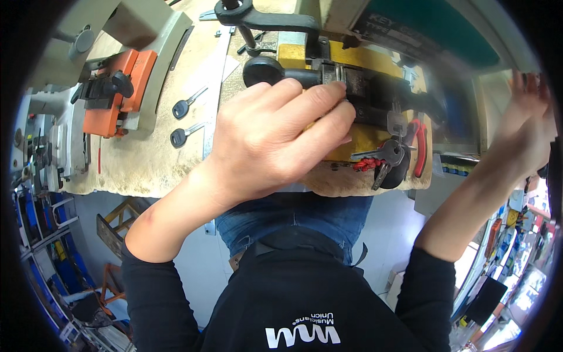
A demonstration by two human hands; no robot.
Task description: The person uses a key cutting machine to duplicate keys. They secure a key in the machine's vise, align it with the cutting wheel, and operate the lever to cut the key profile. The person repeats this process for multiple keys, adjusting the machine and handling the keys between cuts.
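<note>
My left hand (pixel 270 135) reaches over the front of a key cutting machine (pixel 434 32). Its fingers are pressed together at the black clamp (pixel 355 85), where a narrow metal piece (pixel 339 73) shows just past the fingertips. Whatever sits between thumb and fingers is hidden. Beside the knuckles a round black knob (pixel 263 70) sticks out from the clamp carriage. At the far right, my right hand (pixel 529 108) is raised by the machine's side, its fingers smeared by motion. Left of my left hand, two black-headed keys (pixel 180 109) lie on the bench (pixel 138 170).
A bunch of keys (pixel 392 154) and red-handled pliers (pixel 420 144) lie at the bench's front right. A metal ruler (pixel 214 100) runs front to back. Another machine with an orange carriage (pixel 132 88) stands at left. Shelving (pixel 50 234) is at lower left.
</note>
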